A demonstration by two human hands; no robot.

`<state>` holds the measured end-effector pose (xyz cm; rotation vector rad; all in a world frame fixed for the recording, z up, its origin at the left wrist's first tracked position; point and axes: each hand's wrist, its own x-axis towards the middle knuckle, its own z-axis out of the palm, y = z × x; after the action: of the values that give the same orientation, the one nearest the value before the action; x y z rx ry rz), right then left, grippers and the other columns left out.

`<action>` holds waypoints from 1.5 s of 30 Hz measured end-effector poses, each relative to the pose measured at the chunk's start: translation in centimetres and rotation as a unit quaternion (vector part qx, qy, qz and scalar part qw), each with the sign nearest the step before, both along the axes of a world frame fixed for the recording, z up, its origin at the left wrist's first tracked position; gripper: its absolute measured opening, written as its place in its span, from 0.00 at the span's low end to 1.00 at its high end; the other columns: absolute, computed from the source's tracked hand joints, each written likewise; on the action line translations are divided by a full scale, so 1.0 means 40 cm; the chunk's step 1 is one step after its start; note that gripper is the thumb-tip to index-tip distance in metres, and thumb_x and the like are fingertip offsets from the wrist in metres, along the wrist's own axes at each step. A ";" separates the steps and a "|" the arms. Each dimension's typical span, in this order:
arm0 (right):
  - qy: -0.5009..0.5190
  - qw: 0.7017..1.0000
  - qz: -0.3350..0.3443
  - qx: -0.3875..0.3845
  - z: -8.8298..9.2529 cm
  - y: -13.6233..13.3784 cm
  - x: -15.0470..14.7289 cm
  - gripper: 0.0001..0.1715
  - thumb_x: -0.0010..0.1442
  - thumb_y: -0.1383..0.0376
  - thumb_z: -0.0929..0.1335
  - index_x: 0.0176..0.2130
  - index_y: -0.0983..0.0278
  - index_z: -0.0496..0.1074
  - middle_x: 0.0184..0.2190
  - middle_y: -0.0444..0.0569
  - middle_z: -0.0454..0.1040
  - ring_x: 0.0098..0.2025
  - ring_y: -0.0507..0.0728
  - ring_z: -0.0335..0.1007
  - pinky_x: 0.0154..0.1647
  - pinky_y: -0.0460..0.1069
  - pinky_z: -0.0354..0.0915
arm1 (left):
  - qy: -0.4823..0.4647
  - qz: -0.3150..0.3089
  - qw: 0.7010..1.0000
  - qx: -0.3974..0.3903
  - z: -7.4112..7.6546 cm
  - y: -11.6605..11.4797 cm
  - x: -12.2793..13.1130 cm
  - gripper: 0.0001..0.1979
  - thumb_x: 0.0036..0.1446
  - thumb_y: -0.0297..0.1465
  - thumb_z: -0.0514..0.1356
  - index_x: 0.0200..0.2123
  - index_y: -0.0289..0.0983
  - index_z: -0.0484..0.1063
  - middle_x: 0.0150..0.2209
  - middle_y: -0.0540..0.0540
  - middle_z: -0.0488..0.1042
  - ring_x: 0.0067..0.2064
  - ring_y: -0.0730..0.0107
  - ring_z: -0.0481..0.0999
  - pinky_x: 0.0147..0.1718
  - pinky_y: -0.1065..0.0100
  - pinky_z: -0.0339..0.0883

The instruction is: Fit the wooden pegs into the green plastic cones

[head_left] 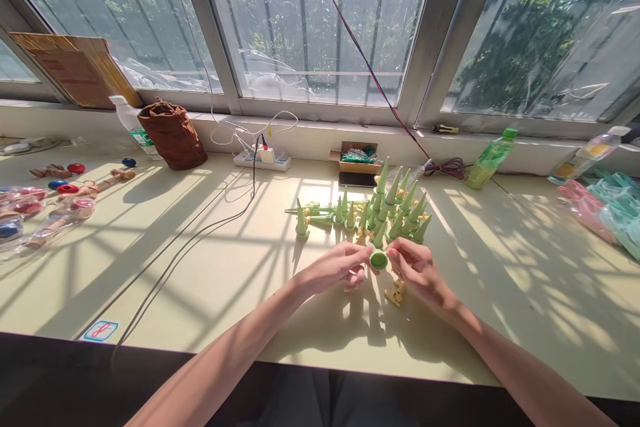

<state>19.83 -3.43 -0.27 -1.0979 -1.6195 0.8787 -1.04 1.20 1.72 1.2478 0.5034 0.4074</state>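
Note:
Both my hands meet over the middle of the pale table. My left hand and my right hand pinch one green cone-shaped plastic spike between them, its round open base facing me. Just behind stands a cluster of several more green spikes, some upright, some lying flat to the left. Small yellow plastic pieces lie on the table under my right hand.
A brown drawstring bag and a bottle sit at back left, beside wooden ball toys. A power strip with cables, a small box, a green bottle and bagged pink and teal items line the windowsill side.

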 end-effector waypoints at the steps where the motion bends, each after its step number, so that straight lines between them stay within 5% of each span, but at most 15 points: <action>1: -0.005 1.000 -0.002 0.001 0.000 0.000 0.001 0.22 0.67 0.51 0.64 0.28 0.63 0.64 0.20 0.41 0.59 0.21 0.50 0.52 0.21 0.46 0.52 | -0.004 0.005 1.000 0.013 0.001 -0.001 -0.001 0.24 0.61 0.51 0.58 0.35 0.33 0.71 0.19 0.53 0.63 0.19 0.78 0.60 0.19 0.73 0.55; 8: -0.045 0.999 -0.004 0.014 -0.005 0.007 0.005 0.24 0.68 0.52 0.63 0.26 0.63 0.61 0.20 0.41 0.56 0.22 0.50 0.49 0.21 0.46 0.49 | 0.068 0.071 0.974 0.203 0.010 -0.007 0.005 0.19 0.59 0.46 0.62 0.39 0.33 0.72 0.26 0.51 0.68 0.22 0.78 0.65 0.20 0.75 0.60; 16: -0.062 0.998 -0.017 0.008 -0.001 0.011 0.002 0.26 0.66 0.50 0.63 0.24 0.62 0.58 0.19 0.40 0.55 0.21 0.50 0.47 0.20 0.46 0.48 | 0.055 0.111 0.872 0.474 -0.021 -0.002 0.008 0.12 0.63 0.36 0.60 0.46 0.36 0.74 0.42 0.43 0.72 0.30 0.75 0.70 0.28 0.72 0.68; 22: -0.061 0.998 -0.029 0.005 -0.005 0.012 -0.001 0.25 0.67 0.52 0.63 0.24 0.62 0.59 0.19 0.40 0.54 0.21 0.50 0.48 0.20 0.46 0.50 | 0.051 0.139 0.818 0.555 -0.050 0.001 0.014 0.12 0.66 0.32 0.58 0.50 0.37 0.73 0.45 0.40 0.71 0.28 0.76 0.69 0.28 0.69 0.68; 26: -0.038 0.997 -0.062 0.002 -0.015 0.016 -0.004 0.23 0.66 0.51 0.64 0.25 0.62 0.62 0.19 0.41 0.56 0.21 0.50 0.50 0.20 0.46 0.51 | 0.077 0.186 0.823 0.531 -0.036 -0.003 0.019 0.11 0.64 0.34 0.60 0.48 0.36 0.73 0.46 0.41 0.72 0.27 0.77 0.69 0.28 0.69 0.68; 30: 0.019 0.996 -0.081 0.009 -0.032 0.025 -0.002 0.21 0.66 0.51 0.65 0.28 0.62 0.64 0.18 0.40 0.57 0.20 0.50 0.51 0.19 0.46 0.53 | 0.111 0.210 0.876 0.419 -0.014 -0.002 0.018 0.14 0.63 0.41 0.59 0.40 0.36 0.73 0.36 0.46 0.74 0.26 0.76 0.68 0.25 0.72 0.65; 36: 0.011 0.997 -0.067 0.029 -0.035 0.025 0.004 0.19 0.66 0.52 0.65 0.30 0.62 0.65 0.19 0.39 0.57 0.20 0.50 0.51 0.19 0.46 0.51 | 0.093 0.092 0.984 0.120 -0.006 0.003 0.021 0.29 0.63 0.54 0.50 0.32 0.34 0.73 0.27 0.45 0.72 0.17 0.79 0.64 0.15 0.74 0.56; 45: -0.061 0.996 -0.047 0.036 -0.016 0.009 0.007 0.19 0.67 0.53 0.64 0.30 0.62 0.65 0.20 0.41 0.59 0.21 0.50 0.51 0.20 0.46 0.52 | 0.042 0.062 0.997 0.031 -0.001 -0.006 0.018 0.27 0.57 0.54 0.59 0.30 0.34 0.71 0.18 0.52 0.67 0.17 0.79 0.62 0.18 0.73 0.56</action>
<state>20.12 -3.06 -0.92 -1.1862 -1.6717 0.6992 -0.30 0.95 1.67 1.3011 0.6460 0.4797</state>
